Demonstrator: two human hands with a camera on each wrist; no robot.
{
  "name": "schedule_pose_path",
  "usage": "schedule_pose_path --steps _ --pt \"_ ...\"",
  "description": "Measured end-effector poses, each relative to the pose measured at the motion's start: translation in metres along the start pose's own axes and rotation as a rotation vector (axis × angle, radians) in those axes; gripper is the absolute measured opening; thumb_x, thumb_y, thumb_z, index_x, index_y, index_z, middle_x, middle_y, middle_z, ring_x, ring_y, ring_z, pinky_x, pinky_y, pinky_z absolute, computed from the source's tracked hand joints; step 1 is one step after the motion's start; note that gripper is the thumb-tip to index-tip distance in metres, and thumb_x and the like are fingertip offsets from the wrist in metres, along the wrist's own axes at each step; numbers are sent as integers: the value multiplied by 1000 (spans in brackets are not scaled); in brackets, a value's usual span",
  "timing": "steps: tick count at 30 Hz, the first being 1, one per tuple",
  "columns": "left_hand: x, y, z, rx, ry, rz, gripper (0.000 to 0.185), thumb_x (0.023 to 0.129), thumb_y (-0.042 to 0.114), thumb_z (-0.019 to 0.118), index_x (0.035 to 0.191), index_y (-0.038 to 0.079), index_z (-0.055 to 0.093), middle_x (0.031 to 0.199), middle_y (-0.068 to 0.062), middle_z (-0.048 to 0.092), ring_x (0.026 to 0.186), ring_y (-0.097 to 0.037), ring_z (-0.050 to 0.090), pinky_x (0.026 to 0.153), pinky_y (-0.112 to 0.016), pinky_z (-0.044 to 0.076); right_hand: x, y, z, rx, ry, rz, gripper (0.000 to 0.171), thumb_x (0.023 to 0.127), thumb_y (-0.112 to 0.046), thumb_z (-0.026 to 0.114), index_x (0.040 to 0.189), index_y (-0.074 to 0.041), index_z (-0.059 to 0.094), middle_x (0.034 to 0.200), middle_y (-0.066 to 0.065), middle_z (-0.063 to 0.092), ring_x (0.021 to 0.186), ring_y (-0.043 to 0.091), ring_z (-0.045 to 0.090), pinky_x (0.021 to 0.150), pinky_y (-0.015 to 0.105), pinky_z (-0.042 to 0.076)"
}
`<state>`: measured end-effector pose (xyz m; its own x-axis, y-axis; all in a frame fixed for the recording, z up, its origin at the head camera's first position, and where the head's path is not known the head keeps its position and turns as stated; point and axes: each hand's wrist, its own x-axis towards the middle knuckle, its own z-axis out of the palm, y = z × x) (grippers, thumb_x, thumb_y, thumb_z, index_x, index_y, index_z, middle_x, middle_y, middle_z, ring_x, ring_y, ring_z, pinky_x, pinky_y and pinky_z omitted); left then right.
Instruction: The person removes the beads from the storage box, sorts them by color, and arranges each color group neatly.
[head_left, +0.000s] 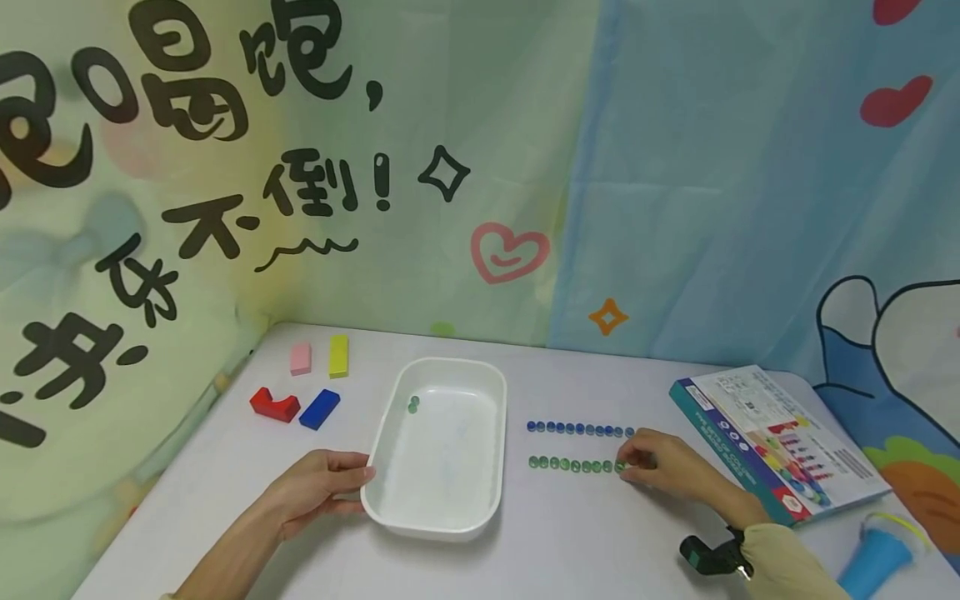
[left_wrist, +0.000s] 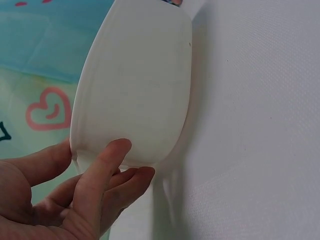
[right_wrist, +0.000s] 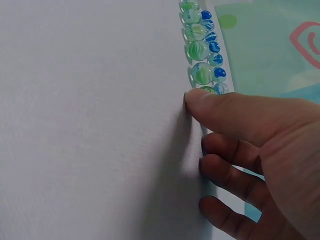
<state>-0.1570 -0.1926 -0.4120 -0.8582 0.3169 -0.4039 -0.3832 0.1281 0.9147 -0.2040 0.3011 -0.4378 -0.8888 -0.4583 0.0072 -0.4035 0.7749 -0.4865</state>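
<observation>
My left hand [head_left: 322, 490] grips the left edge of a white plastic tray [head_left: 442, 454]. The left wrist view has its fingers and thumb at the rim of this tray [left_wrist: 135, 80]. Two green glass marbles [head_left: 413, 404] lie inside, near the far left corner. To the tray's right, a row of blue marbles [head_left: 579, 428] runs behind a row of green marbles [head_left: 574, 465]. At the right end of the green row, my right hand [head_left: 667, 462] pinches a green marble [right_wrist: 207, 90], mostly hidden by the thumb in the right wrist view.
Left of the tray lie a pink block [head_left: 301, 358], a yellow block [head_left: 339, 357], a red curved block [head_left: 274, 406] and a blue block [head_left: 320, 409]. A flat printed box [head_left: 780, 442] rests at the right. Beyond it stands a blue cup-like object [head_left: 876, 562]. A printed curtain [head_left: 480, 167] hangs behind.
</observation>
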Motion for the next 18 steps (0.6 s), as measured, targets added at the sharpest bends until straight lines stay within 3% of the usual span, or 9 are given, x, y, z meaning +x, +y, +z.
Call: schedule_pose_path --steps 18 --pt "0 -1 -2 2 -11 15 63 92 19 67 136 -18 41 124 -25 62 96 -22 70 82 -35 60 3 -4 -1 -8 -37 17 18 80 -20 78 94 -14 67 81 -8 52 72 1 44 60 17 43"
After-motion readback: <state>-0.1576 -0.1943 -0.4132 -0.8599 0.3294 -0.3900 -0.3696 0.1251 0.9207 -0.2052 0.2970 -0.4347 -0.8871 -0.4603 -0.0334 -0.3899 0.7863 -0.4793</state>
